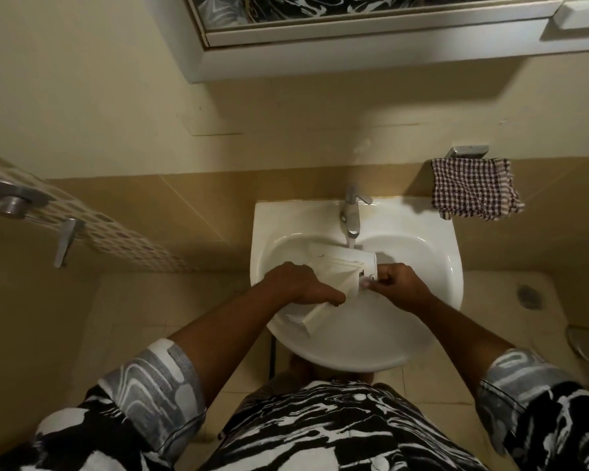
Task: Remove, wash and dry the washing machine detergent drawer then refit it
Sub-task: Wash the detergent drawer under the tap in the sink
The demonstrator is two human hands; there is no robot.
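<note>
In the head view, the detergent drawer is inside the sink, held tilted above the bowl. Its long axis runs on a slant. One end points near and left, toward the person. The other points far and right, and sits just under the tap. A thin stream seems to fall from the spout onto that far end.

The left hand comes in from the left and grips the drawer around its middle, with fingers curled over the top and the thumb lying along the near side. The right hand is at the far right corner. Its fingertips are bunched and pinch a small part there, though what exactly they hold is too small to tell.

Both hands touch the drawer. The left appears to carry the weight and the right works on the detail. The washing step looks to be under way. To rinse the near end, the drawer would have to slide along its axis toward the tap.

A checked cloth hangs on the wall to the far right of the sink, nearer the right hand, ready for drying.
</note>
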